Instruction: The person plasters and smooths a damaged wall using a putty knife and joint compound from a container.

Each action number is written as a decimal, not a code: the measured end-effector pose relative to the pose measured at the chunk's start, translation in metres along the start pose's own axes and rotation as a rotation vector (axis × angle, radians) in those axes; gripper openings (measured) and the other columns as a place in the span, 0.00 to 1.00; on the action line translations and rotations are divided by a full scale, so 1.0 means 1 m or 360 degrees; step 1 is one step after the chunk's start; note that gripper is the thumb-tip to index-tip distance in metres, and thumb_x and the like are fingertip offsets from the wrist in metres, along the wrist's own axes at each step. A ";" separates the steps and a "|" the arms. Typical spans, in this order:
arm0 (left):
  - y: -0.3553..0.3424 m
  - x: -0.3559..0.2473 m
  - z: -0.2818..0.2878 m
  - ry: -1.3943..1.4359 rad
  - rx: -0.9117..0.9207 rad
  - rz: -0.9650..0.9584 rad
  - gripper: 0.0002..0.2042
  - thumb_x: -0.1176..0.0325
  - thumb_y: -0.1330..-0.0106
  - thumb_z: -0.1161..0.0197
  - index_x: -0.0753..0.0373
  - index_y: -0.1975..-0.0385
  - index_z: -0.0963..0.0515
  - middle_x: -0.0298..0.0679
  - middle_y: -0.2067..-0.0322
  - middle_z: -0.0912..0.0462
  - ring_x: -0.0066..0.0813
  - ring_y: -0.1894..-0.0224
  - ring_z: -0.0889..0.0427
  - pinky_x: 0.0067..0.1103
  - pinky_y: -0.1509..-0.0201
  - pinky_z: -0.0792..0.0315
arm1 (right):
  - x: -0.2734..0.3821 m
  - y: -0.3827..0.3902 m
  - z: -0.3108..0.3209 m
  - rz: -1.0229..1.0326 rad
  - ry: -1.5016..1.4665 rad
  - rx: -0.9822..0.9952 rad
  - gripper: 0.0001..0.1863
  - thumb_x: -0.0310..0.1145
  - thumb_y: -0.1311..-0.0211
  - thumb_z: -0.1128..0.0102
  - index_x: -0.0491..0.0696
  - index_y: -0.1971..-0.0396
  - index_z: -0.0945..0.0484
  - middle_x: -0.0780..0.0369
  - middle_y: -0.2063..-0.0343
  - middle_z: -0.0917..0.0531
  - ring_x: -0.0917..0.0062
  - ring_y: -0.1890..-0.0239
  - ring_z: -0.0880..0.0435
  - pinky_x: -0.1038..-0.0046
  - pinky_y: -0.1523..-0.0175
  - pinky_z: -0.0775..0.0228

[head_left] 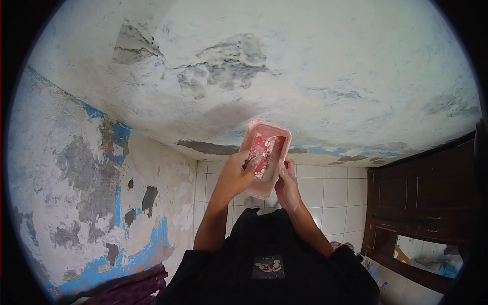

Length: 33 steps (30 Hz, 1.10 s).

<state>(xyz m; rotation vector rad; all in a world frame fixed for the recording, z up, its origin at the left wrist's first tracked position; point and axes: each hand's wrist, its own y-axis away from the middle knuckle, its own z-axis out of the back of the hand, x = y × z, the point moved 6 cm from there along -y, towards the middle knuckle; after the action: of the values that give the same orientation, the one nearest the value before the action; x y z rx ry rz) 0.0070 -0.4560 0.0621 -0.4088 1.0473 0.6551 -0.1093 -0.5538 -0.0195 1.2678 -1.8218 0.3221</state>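
Note:
A pink rectangular tray (259, 191), coated with whitish residue, is held tilted in front of my body. My right hand (287, 185) grips its right side, thumb at the rim and fingers behind. Closed over the left edge is my left hand (239, 172), its thumb and fingertips reaching inside. Under those fingertips lies a bright red flat surface (262, 147) smeared with white paste. Whether this is a separate scraper or the tray's own floor I cannot tell. A small dark spot shows between the left fingers; what they pinch is hidden.
Ahead rises a whitish wall (315, 61) with grey bare patches and cracks. The left wall (86, 178) has peeling blue and white paint. White floor tiles (330, 195) lie below. A dark wooden cabinet (406, 195) stands right; purple cloth (132, 288) lies lower left.

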 end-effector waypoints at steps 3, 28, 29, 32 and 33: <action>0.001 0.010 0.007 0.0204 0.0031 0.0188 0.08 0.71 0.29 0.41 0.70 0.68 0.23 0.30 0.78 0.25 0.13 0.73 0.31 0.20 0.70 0.31 | -0.003 0.001 0.005 -0.0034 0.0014 -0.0057 0.33 0.54 0.28 0.48 0.52 0.34 0.48 0.64 0.35 0.40 0.76 0.34 0.38 0.64 0.39 0.35; -0.019 -0.042 0.039 0.1741 -0.0137 0.0069 0.14 0.76 0.28 0.42 0.69 0.44 0.27 0.37 0.51 0.18 0.20 0.54 0.19 0.20 0.51 0.25 | 0.034 -0.002 0.004 0.0258 -0.0241 -0.0039 0.34 0.49 0.28 0.46 0.54 0.32 0.50 0.62 0.38 0.35 0.72 0.37 0.34 0.62 0.41 0.33; -0.021 -0.061 0.051 0.1723 -0.0275 -0.0024 0.13 0.78 0.28 0.43 0.69 0.45 0.26 0.37 0.52 0.17 0.21 0.55 0.18 0.20 0.51 0.24 | 0.033 -0.003 0.005 0.0255 -0.0254 -0.0062 0.34 0.50 0.28 0.46 0.54 0.32 0.50 0.62 0.38 0.35 0.72 0.37 0.34 0.61 0.41 0.33; -0.026 -0.129 0.103 0.0869 -0.0689 -0.0604 0.12 0.79 0.28 0.46 0.69 0.47 0.23 0.39 0.56 0.15 0.23 0.55 0.16 0.24 0.50 0.21 | 0.034 -0.005 0.002 0.0227 -0.0317 -0.0119 0.23 0.45 0.24 0.53 0.53 0.36 0.40 0.65 0.40 0.30 0.73 0.35 0.31 0.61 0.32 0.38; -0.023 -0.164 0.115 0.0475 -0.0886 -0.0711 0.13 0.81 0.30 0.45 0.69 0.48 0.22 0.42 0.58 0.15 0.27 0.56 0.15 0.26 0.48 0.21 | 0.036 -0.007 0.007 0.0224 -0.0321 -0.0148 0.22 0.45 0.24 0.52 0.54 0.37 0.38 0.66 0.41 0.29 0.74 0.36 0.31 0.62 0.33 0.38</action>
<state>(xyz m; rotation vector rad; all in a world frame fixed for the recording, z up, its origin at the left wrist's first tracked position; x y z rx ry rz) 0.0430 -0.4527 0.2603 -1.2184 0.9947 0.4799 -0.1109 -0.5841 0.0018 1.1443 -2.0782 0.1886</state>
